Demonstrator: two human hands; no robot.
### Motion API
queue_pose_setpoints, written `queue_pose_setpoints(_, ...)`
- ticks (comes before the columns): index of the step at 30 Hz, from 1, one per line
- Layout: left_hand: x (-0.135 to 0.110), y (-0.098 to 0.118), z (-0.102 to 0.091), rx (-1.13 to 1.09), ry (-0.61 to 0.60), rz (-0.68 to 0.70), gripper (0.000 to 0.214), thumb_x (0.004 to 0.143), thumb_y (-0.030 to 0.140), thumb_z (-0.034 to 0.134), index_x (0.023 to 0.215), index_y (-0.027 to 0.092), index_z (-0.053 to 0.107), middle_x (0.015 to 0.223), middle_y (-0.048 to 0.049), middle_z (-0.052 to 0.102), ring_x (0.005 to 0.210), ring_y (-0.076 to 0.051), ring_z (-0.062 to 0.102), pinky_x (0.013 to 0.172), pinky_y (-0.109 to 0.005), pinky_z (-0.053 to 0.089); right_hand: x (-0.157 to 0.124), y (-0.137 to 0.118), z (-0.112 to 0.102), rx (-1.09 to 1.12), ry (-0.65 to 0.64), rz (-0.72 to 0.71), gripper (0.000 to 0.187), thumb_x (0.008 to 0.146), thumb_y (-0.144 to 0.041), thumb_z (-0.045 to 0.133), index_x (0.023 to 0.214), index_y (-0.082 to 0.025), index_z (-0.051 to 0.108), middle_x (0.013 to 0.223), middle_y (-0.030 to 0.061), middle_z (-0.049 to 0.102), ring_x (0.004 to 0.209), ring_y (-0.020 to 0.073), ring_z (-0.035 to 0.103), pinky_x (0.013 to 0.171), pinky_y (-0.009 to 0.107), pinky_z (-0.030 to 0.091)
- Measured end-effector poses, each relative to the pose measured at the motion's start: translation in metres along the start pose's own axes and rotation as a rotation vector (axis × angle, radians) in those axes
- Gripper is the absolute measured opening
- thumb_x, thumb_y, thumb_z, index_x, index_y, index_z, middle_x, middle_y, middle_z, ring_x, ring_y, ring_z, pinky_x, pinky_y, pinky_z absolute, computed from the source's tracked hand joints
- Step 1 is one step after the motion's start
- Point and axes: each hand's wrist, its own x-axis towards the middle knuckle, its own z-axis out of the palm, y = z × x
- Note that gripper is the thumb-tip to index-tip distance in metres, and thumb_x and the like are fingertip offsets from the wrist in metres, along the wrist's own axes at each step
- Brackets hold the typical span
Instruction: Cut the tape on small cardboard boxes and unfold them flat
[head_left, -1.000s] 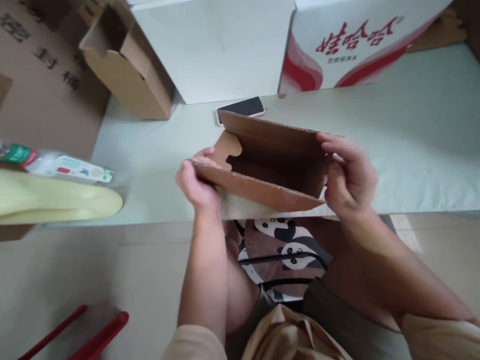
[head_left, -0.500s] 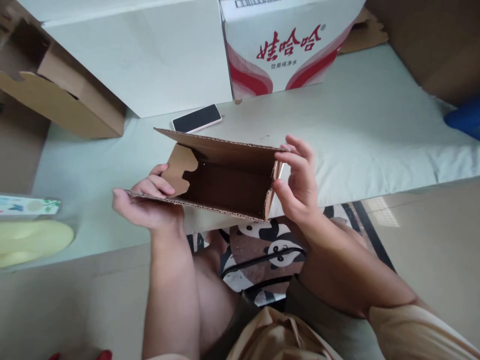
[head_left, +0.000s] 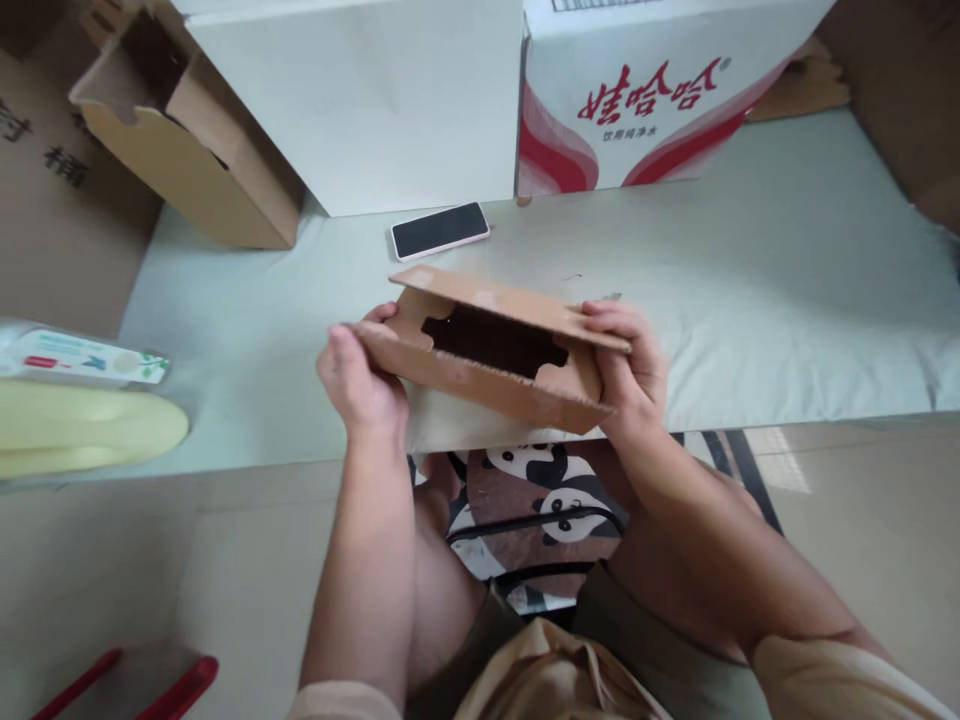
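Observation:
I hold a small brown cardboard box (head_left: 480, 375) over the near edge of a pale green table (head_left: 750, 290). Both of its side flaps are folded inward, leaving a dark gap in the middle. My left hand (head_left: 358, 375) grips the box's left end with the thumb on top. My right hand (head_left: 628, 365) is closed around the right end, fingers pressing the flap down. A phone (head_left: 439, 230) lies face up just behind the box.
An assembled cardboard box (head_left: 180, 150) lies tipped at the back left. A white carton (head_left: 360, 90) and a red-and-white printed carton (head_left: 645, 90) stand at the back. A pale yellow object (head_left: 82, 430) and a packet (head_left: 82, 355) sit at the left edge. Red bars (head_left: 150, 690) on the floor.
The right side flap has been folded in and the box has been squeezed flatter; my right hand went from an open-fingered touch to a grip on the box's right end.

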Motion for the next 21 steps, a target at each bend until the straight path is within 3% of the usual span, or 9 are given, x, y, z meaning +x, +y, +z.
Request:
queue_pose_setpoints(2,0.000,-0.006,-0.002,0.026,0.003,-0.004,0.045,0.087,0.061,0.064,0.071,0.021,0.054,0.074,0.0001,0.063,0.087,-0.017,0.068,0.089,-0.036,0.055,0.001,0.005,-0.002,-0.003,0.010,-0.020,0.023,0.097,-0.031,0.043,0.101,-0.030,0.066,0.118,0.0047,0.061,0.119,0.0251,0.059,0.111,0.051,0.043)
queue_pose_setpoints(4,0.000,-0.011,-0.006,0.071,-0.021,0.035,0.035,0.084,0.056,0.071,0.086,0.022,0.061,0.092,-0.0011,0.069,0.094,-0.017,0.070,0.091,-0.035,0.055,0.000,0.010,-0.003,0.032,0.019,-0.043,0.029,0.096,-0.034,0.040,0.099,-0.029,0.068,0.119,0.0049,0.061,0.120,0.0266,0.058,0.113,0.053,0.041)
queue_pose_setpoints(8,0.003,-0.013,-0.016,0.193,-0.178,0.134,0.030,0.090,0.049,0.066,0.113,0.029,0.069,0.125,-0.0031,0.068,0.119,-0.023,0.065,0.109,-0.042,0.048,-0.002,0.016,-0.001,0.060,0.032,-0.053,0.035,0.095,-0.044,0.038,0.093,-0.026,0.068,0.119,0.0056,0.059,0.120,0.0280,0.057,0.113,0.055,0.040)
queue_pose_setpoints(11,0.003,-0.010,-0.019,0.290,-0.268,0.188,0.024,0.094,0.044,0.061,0.107,0.029,0.075,0.128,-0.0020,0.069,0.128,-0.024,0.061,0.116,-0.046,0.043,-0.003,0.014,0.000,0.011,0.048,-0.042,0.031,0.093,-0.045,0.044,0.091,-0.025,0.067,0.118,0.0053,0.059,0.118,0.0272,0.058,0.111,0.054,0.041)
queue_pose_setpoints(13,0.002,-0.007,-0.019,0.328,-0.261,0.198,0.022,0.094,0.039,0.060,0.103,0.029,0.078,0.124,-0.0009,0.071,0.124,-0.024,0.064,0.115,-0.046,0.045,-0.003,0.013,-0.001,-0.014,0.044,-0.037,0.036,0.095,-0.048,0.039,0.091,-0.025,0.067,0.118,0.0057,0.060,0.119,0.0271,0.058,0.111,0.054,0.042)
queue_pose_setpoints(16,0.002,-0.005,-0.019,0.357,-0.218,0.173,0.020,0.090,0.031,0.060,0.097,0.028,0.079,0.117,-0.0001,0.074,0.117,-0.022,0.067,0.112,-0.045,0.048,-0.001,0.015,-0.004,-0.072,0.009,-0.023,0.047,0.097,-0.058,0.030,0.113,-0.029,0.064,0.128,0.0072,0.058,0.127,0.0292,0.056,0.110,0.053,0.043)
queue_pose_setpoints(18,0.005,-0.006,-0.022,0.344,-0.172,0.117,0.020,0.085,0.027,0.060,0.093,0.027,0.079,0.115,-0.0004,0.075,0.117,-0.022,0.067,0.112,-0.044,0.048,0.000,0.021,-0.007,-0.081,0.018,0.005,0.052,0.097,-0.061,0.029,0.132,-0.033,0.054,0.138,0.0081,0.054,0.131,0.0303,0.054,0.108,0.053,0.046)
queue_pose_setpoints(21,0.014,-0.010,-0.034,0.254,-0.054,-0.033,0.023,0.082,0.029,0.056,0.090,0.023,0.077,0.118,-0.0030,0.074,0.123,-0.024,0.064,0.113,-0.045,0.046,0.000,0.032,-0.010,-0.078,0.050,0.108,0.048,0.097,-0.056,0.035,0.138,-0.033,0.047,0.145,0.0083,0.052,0.133,0.0286,0.054,0.106,0.050,0.048)
